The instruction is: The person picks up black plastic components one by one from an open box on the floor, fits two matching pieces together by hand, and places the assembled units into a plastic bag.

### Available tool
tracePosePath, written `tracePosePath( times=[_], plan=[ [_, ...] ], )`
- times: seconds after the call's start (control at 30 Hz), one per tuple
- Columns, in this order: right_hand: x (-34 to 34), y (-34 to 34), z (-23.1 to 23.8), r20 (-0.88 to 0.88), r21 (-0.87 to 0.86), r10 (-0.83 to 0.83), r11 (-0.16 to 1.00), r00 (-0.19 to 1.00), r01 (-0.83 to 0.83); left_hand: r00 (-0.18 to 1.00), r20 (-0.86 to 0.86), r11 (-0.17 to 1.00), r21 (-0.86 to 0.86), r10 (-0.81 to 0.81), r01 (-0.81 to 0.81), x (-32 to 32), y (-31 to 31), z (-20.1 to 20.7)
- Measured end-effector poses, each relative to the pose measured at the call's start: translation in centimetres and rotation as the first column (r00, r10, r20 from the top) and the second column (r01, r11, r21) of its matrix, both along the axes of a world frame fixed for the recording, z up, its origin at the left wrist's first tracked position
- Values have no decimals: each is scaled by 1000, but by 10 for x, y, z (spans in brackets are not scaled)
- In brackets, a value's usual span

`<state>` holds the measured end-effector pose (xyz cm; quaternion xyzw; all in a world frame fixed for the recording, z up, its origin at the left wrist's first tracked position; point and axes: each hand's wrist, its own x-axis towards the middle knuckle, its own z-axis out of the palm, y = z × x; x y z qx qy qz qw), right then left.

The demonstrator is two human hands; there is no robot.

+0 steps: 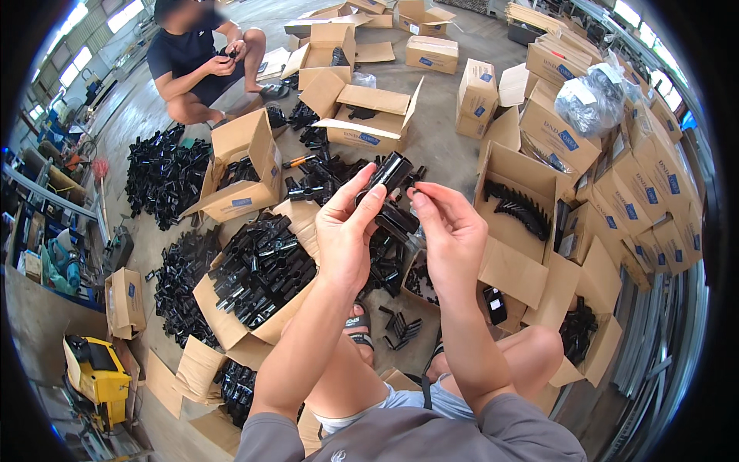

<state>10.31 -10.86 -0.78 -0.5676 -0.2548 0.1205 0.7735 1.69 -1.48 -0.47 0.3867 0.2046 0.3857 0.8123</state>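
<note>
Raised in front of my chest, my left hand (344, 231) is closed around a glossy black tubular fitting (393, 171). The fitting has a short side branch and tilts up toward the right. Close beside it, my right hand (456, 229) has thumb and forefinger pinched on a small black piece (416, 191), mostly covered by the fingertips. Whether that piece touches the fitting is hard to tell. Beneath my hands lies a heap of similar black fittings (385, 266), partly hidden by my wrists. A few dark screw-like or rod-shaped pieces (402, 329) lie between my feet.
An open carton (206, 306) full of black tubes stands at my left, beside loose piles (181, 281). To the right, another carton (512, 262) holds a curved row of black parts, with a phone (495, 306) near it. Stacked cartons (631, 192) rise beyond. A co-worker (202, 65) squats far left.
</note>
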Motion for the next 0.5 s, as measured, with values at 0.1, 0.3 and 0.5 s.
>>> tracePosePath(
  times=[0.1, 0.3, 0.5],
  plan=[
    [-10, 3, 8, -24, 21, 14, 1000, 1000, -14, 1000, 12, 999, 36, 24, -25, -3, -2, -1],
    [-8, 12, -7, -102, 48, -20, 999, 995, 25, 995, -5, 985, 142, 97, -95, 1, -7, -2],
    [-14, 15, 0, -391, 156, 97, 987, 915, -38, 995, -23, 977, 190, 99, -93, -2, -7, -2]
  ],
)
